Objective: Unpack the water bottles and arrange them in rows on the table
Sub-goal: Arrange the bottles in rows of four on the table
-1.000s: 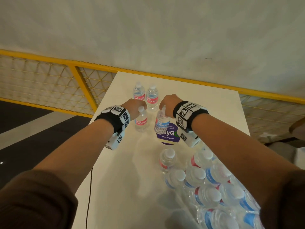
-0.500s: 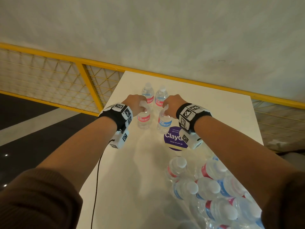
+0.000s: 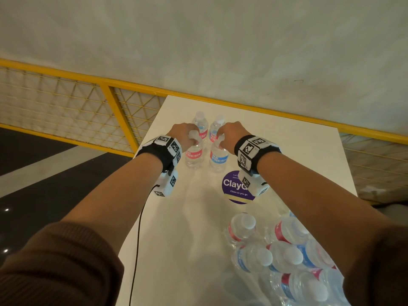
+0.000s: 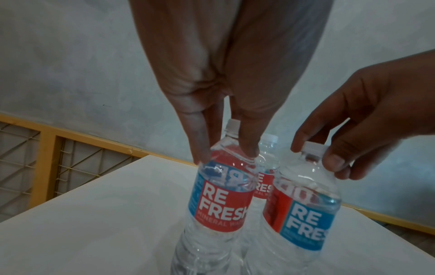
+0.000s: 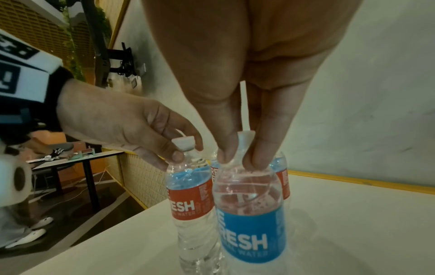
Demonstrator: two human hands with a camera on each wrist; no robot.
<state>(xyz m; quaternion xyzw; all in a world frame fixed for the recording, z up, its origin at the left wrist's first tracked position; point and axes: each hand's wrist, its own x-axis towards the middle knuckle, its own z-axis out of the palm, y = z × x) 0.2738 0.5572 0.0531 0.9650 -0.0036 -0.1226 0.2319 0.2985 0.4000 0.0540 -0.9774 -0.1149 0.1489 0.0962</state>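
Note:
Two clear water bottles with red and blue RE FRESH labels stand side by side on the white table [image 3: 298, 151]. My left hand [image 3: 187, 140] [image 4: 226, 154] pinches the left bottle [image 3: 194, 155] [image 4: 221, 197] at its neck from above. My right hand [image 3: 223, 140] [image 5: 241, 158] pinches the right bottle [image 3: 219, 159] [image 5: 249, 223] just below its white cap. Right behind them stand two more upright bottles [image 3: 200, 124] [image 3: 217, 127]. The plastic-wrapped pack of bottles [image 3: 284, 257] lies at the near right; my right arm covers part of it.
A round purple ClayGo sticker [image 3: 236, 188] lies on the table just in front of the held bottles. A black cable [image 3: 138, 239] hangs along the table's left edge. A yellow mesh railing [image 3: 114, 111] runs behind and left of the table, below a pale wall.
Both hands carried their bottles farther back, close behind the two rear ones. The right bottle, tilted over the sticker a second ago, is upright beyond it now.

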